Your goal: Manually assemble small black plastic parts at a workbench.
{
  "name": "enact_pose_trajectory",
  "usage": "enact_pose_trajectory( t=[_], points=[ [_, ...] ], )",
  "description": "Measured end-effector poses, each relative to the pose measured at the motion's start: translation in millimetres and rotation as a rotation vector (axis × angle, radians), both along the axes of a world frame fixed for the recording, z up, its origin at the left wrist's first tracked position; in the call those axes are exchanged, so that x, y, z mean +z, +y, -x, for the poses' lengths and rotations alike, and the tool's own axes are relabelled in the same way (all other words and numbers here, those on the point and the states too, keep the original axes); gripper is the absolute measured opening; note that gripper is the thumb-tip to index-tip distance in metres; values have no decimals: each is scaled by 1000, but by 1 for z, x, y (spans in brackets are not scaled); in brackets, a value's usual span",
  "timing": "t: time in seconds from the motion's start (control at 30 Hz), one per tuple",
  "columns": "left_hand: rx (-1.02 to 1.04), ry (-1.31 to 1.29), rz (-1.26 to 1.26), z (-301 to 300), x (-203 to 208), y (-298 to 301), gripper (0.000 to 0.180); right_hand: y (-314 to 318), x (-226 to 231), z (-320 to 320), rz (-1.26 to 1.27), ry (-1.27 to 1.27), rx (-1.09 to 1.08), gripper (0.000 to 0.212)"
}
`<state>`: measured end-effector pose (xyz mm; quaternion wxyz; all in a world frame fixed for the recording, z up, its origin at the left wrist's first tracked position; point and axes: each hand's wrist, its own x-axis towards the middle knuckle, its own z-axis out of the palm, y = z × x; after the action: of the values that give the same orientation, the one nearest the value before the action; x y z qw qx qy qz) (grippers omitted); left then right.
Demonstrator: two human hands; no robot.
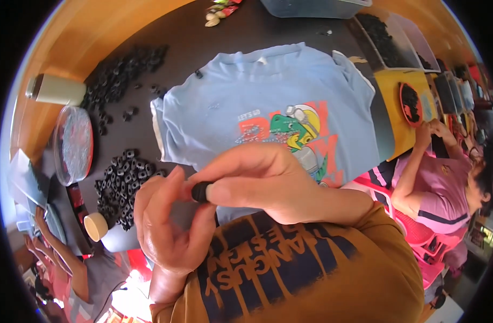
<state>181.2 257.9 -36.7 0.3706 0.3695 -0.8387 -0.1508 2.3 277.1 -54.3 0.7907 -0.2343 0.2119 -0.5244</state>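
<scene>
Between my two hands, close to my chest, is a small black plastic piece [201, 191]. My right hand [260, 180] pinches it between thumb and forefinger. Curled against its other side, the fingers of my left hand [170, 223] appear to grip it too. Just beyond my hands lies a light blue T-shirt [214, 124] with a dinosaur print, spread on the dark table [165, 32]. A dense pile of small black pieces [125, 185] sits left of my left hand. Their exact kind is too small to tell.
Looser black pieces [128, 72] scatter at the far left, beside a pale cylinder [58, 90]. A round clear-lidded container [74, 144] and a tan cup [96, 226] stand left. Bins [383, 40] line the far right. A person in a pink shirt [437, 188] works at right, others at lower left.
</scene>
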Motion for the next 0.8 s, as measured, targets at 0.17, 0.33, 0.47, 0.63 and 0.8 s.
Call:
enact_pose_trajectory(
  t=[0.17,0.33,0.47,0.63,0.8],
  points=[
    [-61,69,9,-1,-1,-3,51,-1,-3,-2,-16,-66,-8,22],
    [-108,51,-7,-6,-1,-7,48,-2,-5,-1,-4,-7,-5,22],
    [-104,31,-38,-7,-2,-9,49,-6,-9,-2,20,-52,-10,22],
    [-90,-7,64,7,-3,-18,50,-11,-8,4,-50,-56,7,22],
    [-166,-121,176,16,1,-33,49,-12,-16,7,-90,0,-37,20]
  ],
)
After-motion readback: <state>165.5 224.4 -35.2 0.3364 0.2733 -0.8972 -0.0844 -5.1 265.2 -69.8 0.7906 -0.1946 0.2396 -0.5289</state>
